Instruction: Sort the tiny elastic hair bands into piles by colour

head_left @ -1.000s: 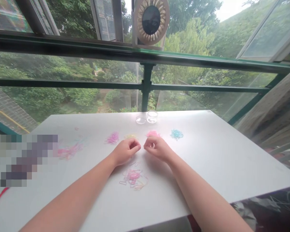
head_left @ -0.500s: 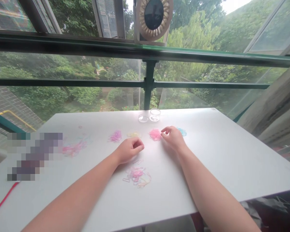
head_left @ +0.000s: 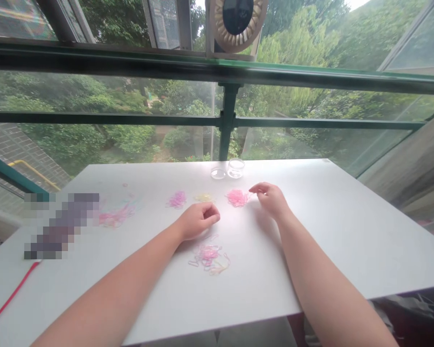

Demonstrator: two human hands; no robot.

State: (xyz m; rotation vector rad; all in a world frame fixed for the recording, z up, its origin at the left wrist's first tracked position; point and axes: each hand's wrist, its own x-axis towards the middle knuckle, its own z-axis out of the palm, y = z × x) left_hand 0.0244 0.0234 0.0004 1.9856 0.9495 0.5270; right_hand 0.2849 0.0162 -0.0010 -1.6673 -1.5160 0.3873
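Observation:
Small coloured rubber bands lie in loose piles on the white table (head_left: pixel 332 255). My left hand (head_left: pixel 199 220) rests curled in front of the yellow pile (head_left: pixel 203 197), thumb close to the bent fingers; whatever is between them is hidden. Just below it is a mixed pile (head_left: pixel 209 254), mostly pink with some pale bands. My right hand (head_left: pixel 271 198) hovers right of the pink pile (head_left: pixel 237 197), fingers stretched towards it and thumb slightly apart, with nothing clearly held. A purple pile (head_left: pixel 177 199) lies further left. The blue pile is hidden behind my right hand.
A clear round jar (head_left: pixel 236 168) stands at the back edge beside its clear lid (head_left: pixel 218 173). More mixed bands (head_left: pixel 117 215) lie on the left, near a blurred-out object (head_left: pixel 63 226) with a red cord (head_left: pixel 14 296). A green railing (head_left: pixel 130 67) runs behind the table.
My right hand has drawn back a little from the pink pile towards the right and now covers the blue pile. My left hand has kept its place. The view has shifted slightly.

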